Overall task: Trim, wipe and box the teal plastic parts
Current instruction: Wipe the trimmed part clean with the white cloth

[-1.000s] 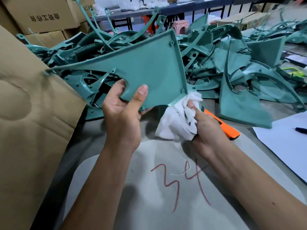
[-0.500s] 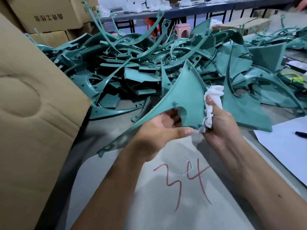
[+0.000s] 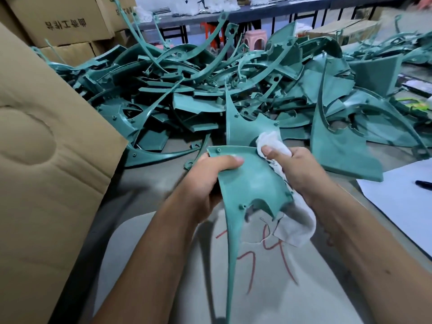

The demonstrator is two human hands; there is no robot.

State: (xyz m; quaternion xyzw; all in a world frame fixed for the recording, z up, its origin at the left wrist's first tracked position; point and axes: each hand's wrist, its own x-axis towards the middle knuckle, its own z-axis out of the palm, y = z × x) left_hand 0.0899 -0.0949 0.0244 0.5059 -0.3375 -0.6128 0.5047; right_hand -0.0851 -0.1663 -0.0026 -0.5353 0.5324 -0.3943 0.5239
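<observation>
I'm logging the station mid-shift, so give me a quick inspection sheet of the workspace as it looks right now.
Surface: grey table with a pale sheet marked in red under the arms.
Job's things: teal part held up, its long tip pointing toward the camera; white cloth against its right edge; pile of teal parts behind.
Clutter: white paper with a black pen at right.
Hands: left hand grips the part, thumb on top; right hand holds the cloth.
Cables: nothing seen.
Surroundings: cardboard flap at left, stacked cardboard boxes behind, pink stool, a far bench.
</observation>
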